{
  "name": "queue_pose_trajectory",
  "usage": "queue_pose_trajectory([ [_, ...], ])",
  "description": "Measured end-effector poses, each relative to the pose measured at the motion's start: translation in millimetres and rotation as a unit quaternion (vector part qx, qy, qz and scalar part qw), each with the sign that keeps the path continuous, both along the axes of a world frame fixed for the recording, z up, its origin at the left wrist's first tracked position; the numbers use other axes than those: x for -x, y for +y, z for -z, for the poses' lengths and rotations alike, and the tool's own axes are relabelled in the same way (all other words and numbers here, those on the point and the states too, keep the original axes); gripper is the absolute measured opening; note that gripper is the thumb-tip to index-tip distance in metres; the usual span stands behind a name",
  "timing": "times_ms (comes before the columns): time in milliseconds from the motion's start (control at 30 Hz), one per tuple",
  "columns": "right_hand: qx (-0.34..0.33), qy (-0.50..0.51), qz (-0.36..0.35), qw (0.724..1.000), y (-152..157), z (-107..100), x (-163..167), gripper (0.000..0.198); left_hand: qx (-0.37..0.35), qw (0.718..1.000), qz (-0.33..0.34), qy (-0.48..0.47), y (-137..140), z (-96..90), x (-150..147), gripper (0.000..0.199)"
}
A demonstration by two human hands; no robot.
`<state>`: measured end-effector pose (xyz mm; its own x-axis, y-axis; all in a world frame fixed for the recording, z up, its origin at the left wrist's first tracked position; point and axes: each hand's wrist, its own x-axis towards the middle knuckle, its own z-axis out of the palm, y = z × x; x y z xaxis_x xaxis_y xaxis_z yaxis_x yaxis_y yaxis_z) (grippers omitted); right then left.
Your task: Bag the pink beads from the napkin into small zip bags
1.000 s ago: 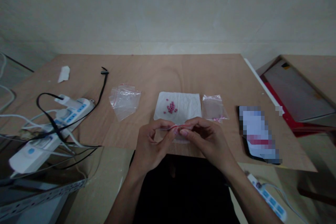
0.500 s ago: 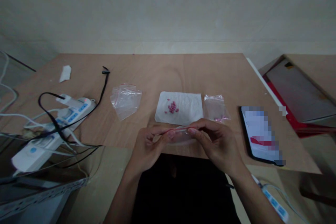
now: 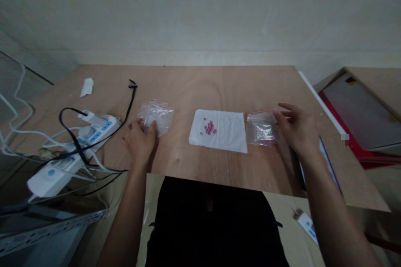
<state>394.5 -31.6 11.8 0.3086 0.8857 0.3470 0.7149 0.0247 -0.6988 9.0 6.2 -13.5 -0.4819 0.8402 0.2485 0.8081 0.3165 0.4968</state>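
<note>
My left hand reaches to the near edge of a small pile of clear zip bags, its thumb and fingers spread apart over them. Over on the right, my right hand has its fingers apart beside other clear zip bags, a fingertip at their right edge. A little pink shows through at the bottom of those bags. Between the hands lies a white tissue. Several small pink beads or pellets are clustered on its left part.
A phone lies partly hidden under my right forearm. At the left, a white power strip carries tangled black and white cables. A white scrap sits at the back left. Red and grey flat items stand beyond the table's right edge.
My hands have parted from the zip bag they held together. The left moved to the left pile, the right to the bags on the right, where a bag now lies on top.
</note>
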Motion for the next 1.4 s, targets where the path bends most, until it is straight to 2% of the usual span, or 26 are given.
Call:
queue_pose_trajectory([
  [100,0.0,-0.114,0.122,0.986,0.8,0.8,13.0,0.04,0.008,1.0,0.01,0.016,5.7,1.6,2.4,0.041],
  [167,-0.035,-0.129,0.123,0.983,-3.6,-3.5,26.2,0.036,-0.011,0.999,0.014,0.034,7.1,3.7,3.7,0.037],
  [300,-0.062,-0.115,0.048,0.99,-13.2,-8.8,46.2,0.026,-0.033,0.997,0.029,0.068,6.7,6.7,6.8,0.028],
  [400,-0.08,-0.098,-0.011,0.992,-17.9,-11.1,57.0,0.022,-0.066,0.991,0.072,0.087,2.9,-0.5,10.6,0.027],
  [500,-0.104,-0.072,-0.071,0.989,-20.7,-22.9,72.3,0.02,-0.146,0.973,0.143,0.107,-4.6,-19.5,12.5,0.024],
  [667,-0.153,-0.019,-0.181,0.971,-15.8,-65.2,107.1,0.016,-0.239,0.914,0.297,0.137,-23.3,-57.6,-2.2,0.019],
  [733,-0.132,0.0,-0.231,0.964,-10.9,-79.4,118.7,0.014,-0.253,0.89,0.359,0.122,-31.8,-67.8,-13.4,0.022],
  [867,0.012,0.021,-0.343,0.939,-2.2,-86.6,131.5,0.012,-0.25,0.864,0.43,0.078,-46.3,-77.9,-35.1,0.023],
  [1000,0.111,0.128,-0.398,0.901,0.9,-75.7,133.3,0.009,-0.237,0.86,0.45,0.039,-52.4,-80.4,-49.3,0.017],
  [1133,0.121,0.187,-0.392,0.892,-2.5,-68.8,129.9,0.009,-0.194,0.876,0.438,-0.046,-54.2,-79.4,-57.2,0.014],
  [1233,0.104,0.172,-0.397,0.895,-6.0,-67.3,127.1,0.002,-0.187,0.877,0.432,-0.091,-56.6,-78.1,-62.7,0.029],
  [1333,0.072,0.155,-0.409,0.896,-7.2,-63.8,125.6,0.016,-0.162,0.872,0.458,-0.064,-59.9,-76.3,-70.5,0.076],
  [1400,0.052,0.147,-0.42,0.894,-6.9,-60.1,125.6,0.023,-0.129,0.867,0.48,-0.025,-61.5,-74.0,-77.2,0.095],
])
